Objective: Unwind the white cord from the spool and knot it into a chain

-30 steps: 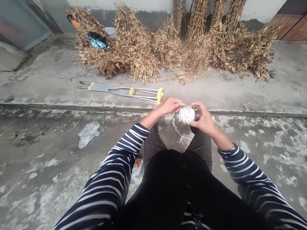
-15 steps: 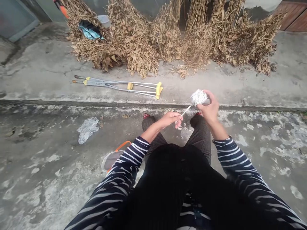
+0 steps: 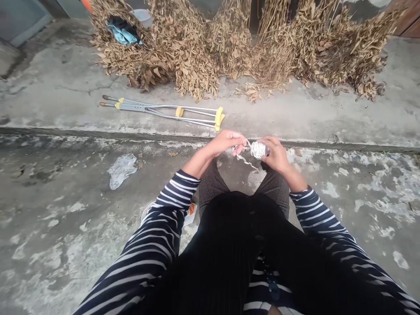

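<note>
My right hand (image 3: 276,154) grips a ball of white string (image 3: 259,150) from its right side, fingers wrapped round it. Just to the left, my left hand (image 3: 229,142) pinches the string close to the ball, and a short stretch runs between the two. A loose, kinked string end (image 3: 246,162) dangles below the left fingers, over the ground between my legs. Both hands are in front of me, near the step edge. The right side of the ball is hidden by my right fingers.
Crutches (image 3: 164,109) with yellow pads lie on the raised concrete ledge (image 3: 59,105). Dried plant bundles (image 3: 197,52) line the wall, with a dark and blue cloth (image 3: 124,31) on them. A crumpled plastic bag (image 3: 122,170) lies on the lower ground, left of my legs.
My right hand has brought the ball left and slightly down, while my left hand has risen a little. The string between them is shorter and curved instead of taut.
</note>
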`<state>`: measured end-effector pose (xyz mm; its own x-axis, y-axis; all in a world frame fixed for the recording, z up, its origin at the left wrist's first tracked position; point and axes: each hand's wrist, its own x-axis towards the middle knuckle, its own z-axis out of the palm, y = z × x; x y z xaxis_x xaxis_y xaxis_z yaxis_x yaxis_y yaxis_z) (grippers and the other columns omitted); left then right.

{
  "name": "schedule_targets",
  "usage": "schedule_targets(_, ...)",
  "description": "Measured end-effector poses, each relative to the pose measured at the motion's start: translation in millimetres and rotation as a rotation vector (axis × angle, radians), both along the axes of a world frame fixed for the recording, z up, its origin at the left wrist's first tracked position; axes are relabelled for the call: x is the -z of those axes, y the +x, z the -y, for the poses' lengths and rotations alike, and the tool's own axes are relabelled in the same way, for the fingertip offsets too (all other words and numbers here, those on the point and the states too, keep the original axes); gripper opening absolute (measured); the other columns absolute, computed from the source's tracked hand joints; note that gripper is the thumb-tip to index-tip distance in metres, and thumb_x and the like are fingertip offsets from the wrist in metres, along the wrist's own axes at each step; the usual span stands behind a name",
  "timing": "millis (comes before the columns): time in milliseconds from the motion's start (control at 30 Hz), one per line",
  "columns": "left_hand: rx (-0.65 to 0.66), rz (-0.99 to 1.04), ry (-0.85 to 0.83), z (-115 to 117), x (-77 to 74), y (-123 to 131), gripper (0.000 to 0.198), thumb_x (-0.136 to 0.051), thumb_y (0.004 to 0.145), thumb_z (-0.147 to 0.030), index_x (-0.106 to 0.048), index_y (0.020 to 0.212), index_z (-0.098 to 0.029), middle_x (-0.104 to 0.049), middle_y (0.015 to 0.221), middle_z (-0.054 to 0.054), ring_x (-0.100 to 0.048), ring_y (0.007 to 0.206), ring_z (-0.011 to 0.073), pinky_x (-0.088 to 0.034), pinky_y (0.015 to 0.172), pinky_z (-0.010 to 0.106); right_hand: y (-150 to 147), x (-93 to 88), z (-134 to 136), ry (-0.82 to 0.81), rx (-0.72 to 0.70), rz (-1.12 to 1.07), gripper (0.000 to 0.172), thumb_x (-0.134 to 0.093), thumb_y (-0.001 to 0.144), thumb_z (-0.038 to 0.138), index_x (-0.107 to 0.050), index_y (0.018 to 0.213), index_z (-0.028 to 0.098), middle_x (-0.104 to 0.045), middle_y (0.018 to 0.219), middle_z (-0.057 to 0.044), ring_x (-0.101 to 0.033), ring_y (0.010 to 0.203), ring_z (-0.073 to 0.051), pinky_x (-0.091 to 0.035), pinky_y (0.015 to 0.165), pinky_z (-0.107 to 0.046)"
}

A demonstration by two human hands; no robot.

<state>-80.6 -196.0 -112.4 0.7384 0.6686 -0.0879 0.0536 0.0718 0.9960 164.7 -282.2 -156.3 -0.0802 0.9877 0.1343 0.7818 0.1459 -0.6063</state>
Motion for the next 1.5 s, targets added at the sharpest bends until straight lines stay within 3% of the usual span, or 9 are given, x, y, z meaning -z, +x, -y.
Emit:
schedule_targets(133,-0.109,-0.014,0.013,-21,9.9,15,0.023,-0.074,0.090,-0.029,-0.073,0.079,-0.009,-0.065,0.052,0.002,-0.051,0.039,0.0056,-0.042,0.049,0.019,-5,-8.3,7,-0.134,-0.090,-0.288,0.067,-0.065,0.061,0.007,-0.074,0.126,0.026,-0.056,0.144,-0.008,-0.066,0.102,-0.025,-0.058,0.070,-0.034)
schedule_targets(267,-0.148,-0.033,0.007,-25,31.1,29,0.022,-0.073,0.091,-0.025,-0.072,0.076,-0.009,-0.064,0.050,0.000,-0.050,0.037,0.0053,-0.042,0.048,0.018,-8,-17.0,10,-0.202,-0.121,-0.531,0.067,-0.063,0.058,0.008,-0.074,0.122,0.025,-0.061,0.135,-0.007,-0.061,0.115,-0.026,-0.054,0.071,-0.028)
schedule_targets(433,-0.193,-0.067,-0.088,-6,63.5,40,0.022,-0.071,0.091,-0.026,-0.074,0.077,-0.009,-0.066,0.054,0.000,-0.055,0.040,0.0078,-0.042,0.046,0.019,-15,-16.6,14,-0.286,-0.095,-0.888,0.077,-0.076,0.053,0.010,-0.067,0.128,0.026,-0.066,0.121,-0.005,-0.059,0.124,-0.027,-0.054,0.082,-0.029)
schedule_targets(567,-0.170,-0.089,-0.173,21,74.9,39,0.022,-0.066,0.091,-0.017,-0.072,0.071,-0.009,-0.066,0.054,0.000,-0.057,0.041,0.0083,-0.043,0.048,0.019,-22,-13.7,18,-0.263,-0.013,-1.001,0.081,-0.079,0.052,0.010,-0.067,0.130,0.026,-0.067,0.127,-0.006,-0.060,0.123,-0.026,-0.053,0.097,-0.035)
schedule_targets(700,-0.080,-0.054,-0.269,37,73.6,31,0.026,-0.069,0.090,-0.021,-0.067,0.067,-0.009,-0.066,0.054,0.002,-0.056,0.041,0.0077,-0.043,0.051,0.020,-23,-16.9,13,-0.182,0.058,-1.023,0.068,-0.080,0.050,0.012,-0.072,0.116,0.023,-0.070,0.126,-0.005,-0.061,0.125,-0.028,-0.048,0.109,-0.042)
schedule_targets(867,-0.052,-0.012,-0.332,33,68.9,25,0.035,-0.076,0.087,-0.043,-0.069,0.092,-0.010,-0.070,0.062,0.003,-0.057,0.043,0.0081,-0.039,0.050,0.020,-16,-36.4,-3,-0.073,0.181,-1.138,0.062,-0.077,0.045,0.008,-0.075,0.105,0.022,-0.073,0.114,-0.003,-0.064,0.113,-0.026,-0.052,0.106,-0.043)
schedule_targets(1033,-0.133,0.068,-0.261,16,63.3,21,0.051,-0.075,0.088,-0.051,-0.066,0.118,-0.011,-0.070,0.064,0.001,-0.058,0.044,0.0100,-0.041,0.047,0.021,-3,-60.7,-13,-0.024,0.191,-1.132,0.064,-0.079,0.045,0.007,-0.076,0.108,0.022,-0.073,0.117,-0.004,-0.065,0.114,-0.029,-0.057,0.103,-0.048)
schedule_targets(1333,-0.054,-0.024,-0.142,-9,51.8,-2,0.045,-0.076,0.084,-0.056,-0.067,0.083,-0.012,-0.066,0.057,0.002,-0.054,0.041,0.0083,-0.042,0.046,0.020,22,-107.1,-16,0.043,0.079,-1.144,0.061,-0.081,0.057,0.015,-0.074,0.117,0.026,-0.074,0.119,-0.004,-0.071,0.101,-0.028,-0.066,0.080,-0.046)
schedule_targets(1500,-0.104,-0.017,-0.050,-34,21.1,-44,0.045,-0.079,0.079,-0.056,-0.069,0.077,-0.012,-0.066,0.059,0.002,-0.054,0.045,0.0087,-0.044,0.051,0.022,13,-156.0,-14,0.045,-0.039,-1.102,0.056,-0.083,0.060,0.021,-0.074,0.115,0.027,-0.074,0.110,-0.004,-0.069,0.091,-0.024,-0.066,0.068,-0.038)
